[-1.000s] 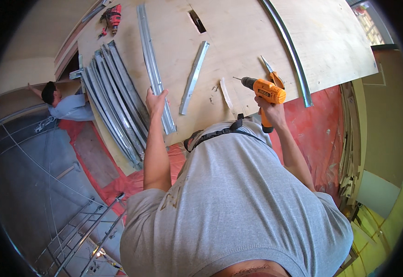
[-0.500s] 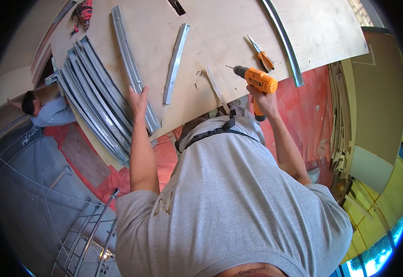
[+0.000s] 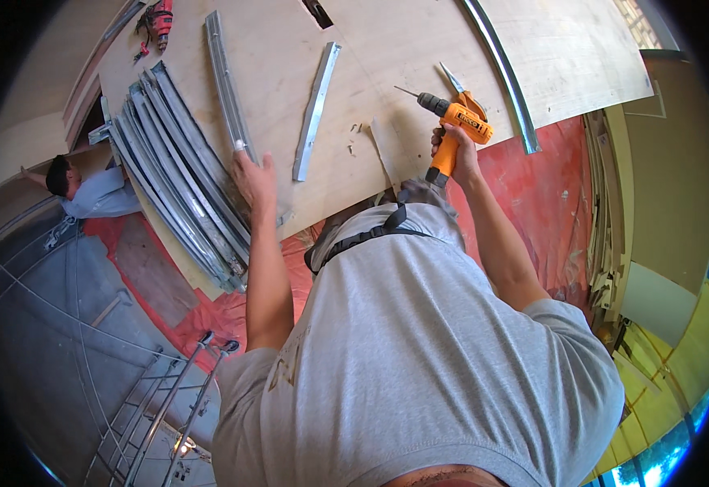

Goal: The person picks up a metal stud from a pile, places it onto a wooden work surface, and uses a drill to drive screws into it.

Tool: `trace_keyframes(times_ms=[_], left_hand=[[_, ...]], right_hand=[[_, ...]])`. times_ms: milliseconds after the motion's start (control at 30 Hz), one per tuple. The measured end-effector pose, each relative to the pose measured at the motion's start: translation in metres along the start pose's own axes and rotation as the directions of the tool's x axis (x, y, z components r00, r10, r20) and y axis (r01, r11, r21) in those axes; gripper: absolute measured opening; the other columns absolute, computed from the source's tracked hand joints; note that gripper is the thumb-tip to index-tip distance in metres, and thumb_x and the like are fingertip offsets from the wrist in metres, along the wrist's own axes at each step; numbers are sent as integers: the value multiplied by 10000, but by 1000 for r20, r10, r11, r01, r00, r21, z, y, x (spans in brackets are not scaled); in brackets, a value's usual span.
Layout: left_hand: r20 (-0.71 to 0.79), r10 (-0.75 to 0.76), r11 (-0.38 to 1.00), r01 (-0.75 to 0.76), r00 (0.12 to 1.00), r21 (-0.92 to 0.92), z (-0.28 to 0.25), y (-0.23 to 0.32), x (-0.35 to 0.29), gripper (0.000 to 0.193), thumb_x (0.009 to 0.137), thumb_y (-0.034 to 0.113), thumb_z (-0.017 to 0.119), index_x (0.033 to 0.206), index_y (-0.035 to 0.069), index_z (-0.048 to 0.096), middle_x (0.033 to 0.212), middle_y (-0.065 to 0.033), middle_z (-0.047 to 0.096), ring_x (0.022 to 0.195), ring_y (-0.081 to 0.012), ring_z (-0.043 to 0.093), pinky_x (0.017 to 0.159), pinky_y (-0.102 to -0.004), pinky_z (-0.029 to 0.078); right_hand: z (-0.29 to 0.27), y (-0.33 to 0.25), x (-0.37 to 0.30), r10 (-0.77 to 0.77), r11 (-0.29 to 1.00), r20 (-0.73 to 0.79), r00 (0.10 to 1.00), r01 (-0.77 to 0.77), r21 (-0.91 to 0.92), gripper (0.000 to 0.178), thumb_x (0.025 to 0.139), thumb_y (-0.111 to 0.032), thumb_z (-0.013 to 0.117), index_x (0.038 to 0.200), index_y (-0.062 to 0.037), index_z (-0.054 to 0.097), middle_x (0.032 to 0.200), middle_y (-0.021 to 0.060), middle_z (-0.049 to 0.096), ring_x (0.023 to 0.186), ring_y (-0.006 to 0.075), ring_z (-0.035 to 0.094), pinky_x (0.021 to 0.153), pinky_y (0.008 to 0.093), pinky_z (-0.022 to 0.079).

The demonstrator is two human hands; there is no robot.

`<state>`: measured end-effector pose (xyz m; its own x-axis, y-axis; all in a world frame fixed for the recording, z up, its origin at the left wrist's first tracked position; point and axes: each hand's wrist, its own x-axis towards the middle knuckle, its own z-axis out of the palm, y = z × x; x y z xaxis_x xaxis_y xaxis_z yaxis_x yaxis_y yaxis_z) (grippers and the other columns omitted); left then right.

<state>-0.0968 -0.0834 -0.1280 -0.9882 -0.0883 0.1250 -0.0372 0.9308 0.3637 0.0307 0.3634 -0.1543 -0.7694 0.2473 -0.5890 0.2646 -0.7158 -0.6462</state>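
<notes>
My right hand (image 3: pixel 458 150) is wrapped round the grip of an orange cordless drill (image 3: pixel 469 122), whose long thin bit points up and to the left above the board. Just beyond the drill lie orange-handled snips (image 3: pixel 452 79), partly covered by it. My left hand (image 3: pixel 255 183) grips a long silvery metal channel (image 3: pixel 226 81) near its close end; the hand covers part of it. Between my hands a shorter metal strip (image 3: pixel 317 114) lies on the plywood sheet (image 3: pixel 395 40).
Left of my left hand several metal channels (image 3: pixel 180 170) are stacked. A red corded drill (image 3: pixel 159 23) lies at the far left. A dark metal rail (image 3: pixel 504 77) overhangs the board's right edge. A person (image 3: pixel 99 191) is at the left, beyond a metal frame (image 3: pixel 155 414).
My left hand has slid or turned on the channel, and the channel's close end now hardly shows. The drill has swung upward and its bit now stands higher, nearer the snips.
</notes>
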Motion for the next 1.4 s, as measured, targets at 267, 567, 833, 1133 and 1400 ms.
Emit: trace_keyframes(times_ms=[267,567,833,1133,1400], left_hand=[[857,319,904,142,404,-403,50,112,-93,435,962,288,821,1295,36,699,949,-143,811,802,-288,788,708,-443,624],[974,-41,550,818,224,-166,85,144,-126,257,935,75,836,1124,13,673,955,-94,780,753,-166,743,672,-314,637],[934,-45,520,807,354,-281,102,151,-147,316,901,31,834,1170,30,667,983,-79,762,860,-194,746,755,-350,634],[898,188,118,898,399,-424,43,164,-101,364,976,-27,721,1306,56,594,1146,-105,721,975,-231,729,891,-441,649],[871,312,-57,923,380,-382,27,154,-93,333,1016,1,652,1343,32,593,1102,-89,706,945,-185,695,870,-399,625]], right_hand=[[-28,13,35,-171,788,-204,964,10,-615,505,1001,-506,749,1173,-32,741,1013,121,758,839,178,742,710,354,640],[-32,-19,8,36,207,-253,967,-255,-945,722,1018,-703,622,933,-7,795,694,99,736,593,225,757,573,352,616],[-12,-7,-35,136,-53,140,981,148,-988,452,1030,-447,668,1040,-14,796,938,237,784,935,427,768,833,504,597],[23,17,-55,179,599,412,894,233,-766,376,1117,-186,640,1464,-42,639,1206,129,779,984,207,754,893,360,610],[59,-4,-38,264,634,500,825,243,-735,403,1108,-306,667,1398,-28,691,1091,128,787,825,196,756,747,360,619]])
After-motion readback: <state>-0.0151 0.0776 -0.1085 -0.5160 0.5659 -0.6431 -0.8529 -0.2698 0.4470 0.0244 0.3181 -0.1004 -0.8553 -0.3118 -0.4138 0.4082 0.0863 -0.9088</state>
